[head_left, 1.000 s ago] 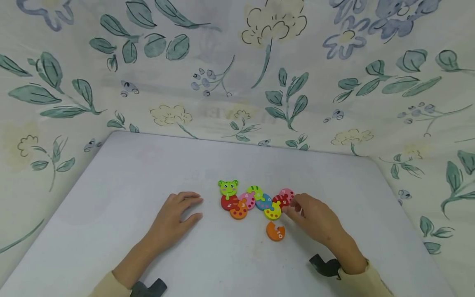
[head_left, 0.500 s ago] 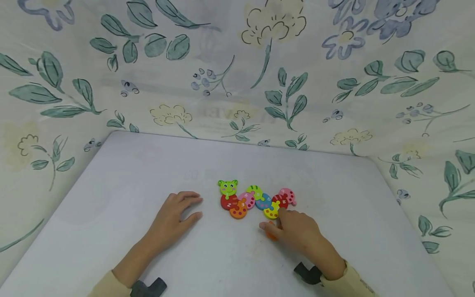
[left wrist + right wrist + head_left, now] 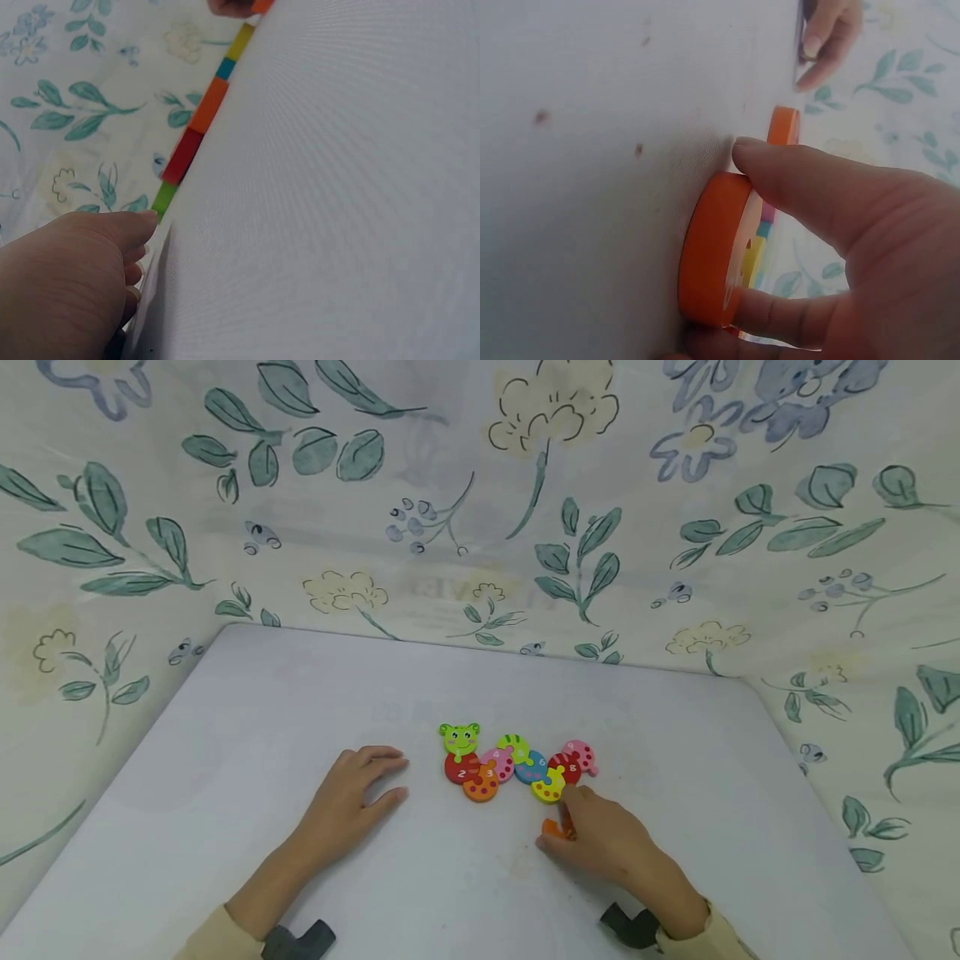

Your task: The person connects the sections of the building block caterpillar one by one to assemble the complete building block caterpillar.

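My right hand (image 3: 611, 839) holds a loose orange puzzle piece (image 3: 552, 829) on the table, thumb at one edge and fingers at the other. In the right wrist view this orange piece (image 3: 709, 251) stands out as a thick, rounded block. Just beyond it lies a joined row of numbered caterpillar pieces. The row runs from a green smiling head (image 3: 460, 741) through a red piece (image 3: 459, 768) and a yellow piece (image 3: 547, 787) to a pink end piece (image 3: 578, 755). Left of the head, my left hand (image 3: 348, 802) rests on the table with relaxed fingers, holding nothing.
The white table (image 3: 337, 685) reaches back to a flower-printed cloth (image 3: 450, 510), which also rises along both sides. Black wrist mounts (image 3: 630, 927) sit by both sleeves. A few small brownish specks (image 3: 541, 117) mark the tabletop.
My right hand has left the pink end piece, come down toward me and taken hold of the loose orange piece, which has shifted little. My left hand has stayed put.
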`<state>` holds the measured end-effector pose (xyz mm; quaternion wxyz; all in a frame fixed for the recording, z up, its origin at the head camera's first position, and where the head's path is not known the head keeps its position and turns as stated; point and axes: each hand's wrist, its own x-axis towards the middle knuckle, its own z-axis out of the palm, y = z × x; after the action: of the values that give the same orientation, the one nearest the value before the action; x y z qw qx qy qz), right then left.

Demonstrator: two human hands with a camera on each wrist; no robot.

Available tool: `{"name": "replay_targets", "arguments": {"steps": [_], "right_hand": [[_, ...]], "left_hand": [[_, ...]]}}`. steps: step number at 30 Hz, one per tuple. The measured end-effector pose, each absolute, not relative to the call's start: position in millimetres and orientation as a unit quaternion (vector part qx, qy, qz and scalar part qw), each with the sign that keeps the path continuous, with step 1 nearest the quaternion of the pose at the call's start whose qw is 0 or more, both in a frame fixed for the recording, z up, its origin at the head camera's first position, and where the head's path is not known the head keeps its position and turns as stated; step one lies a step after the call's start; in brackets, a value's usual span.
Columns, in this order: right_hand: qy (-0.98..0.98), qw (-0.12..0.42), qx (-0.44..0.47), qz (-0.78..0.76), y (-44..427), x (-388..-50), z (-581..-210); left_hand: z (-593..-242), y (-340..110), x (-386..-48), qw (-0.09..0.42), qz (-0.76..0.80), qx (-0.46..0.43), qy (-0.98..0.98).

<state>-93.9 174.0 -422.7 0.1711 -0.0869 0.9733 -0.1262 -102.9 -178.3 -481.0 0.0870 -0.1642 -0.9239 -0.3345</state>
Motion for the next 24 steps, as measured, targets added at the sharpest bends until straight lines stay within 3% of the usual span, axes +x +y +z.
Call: {"name": "replay_targets", "arguments": {"steps": [12, 24], "right_hand": [[0.975, 0.153, -0.066, -0.149, 194.4, -91.2, -420.7], [0.977, 0.071, -0.082, -0.183, 216.2, -105.5, -404.3]], "left_hand": [[-483.9, -180.3, -102.8, 0.086, -0.334, -0.162, -0.924], [-484.1, -180.0, -104.2, 0.091, -0.337, -0.168, -0.922]]}}
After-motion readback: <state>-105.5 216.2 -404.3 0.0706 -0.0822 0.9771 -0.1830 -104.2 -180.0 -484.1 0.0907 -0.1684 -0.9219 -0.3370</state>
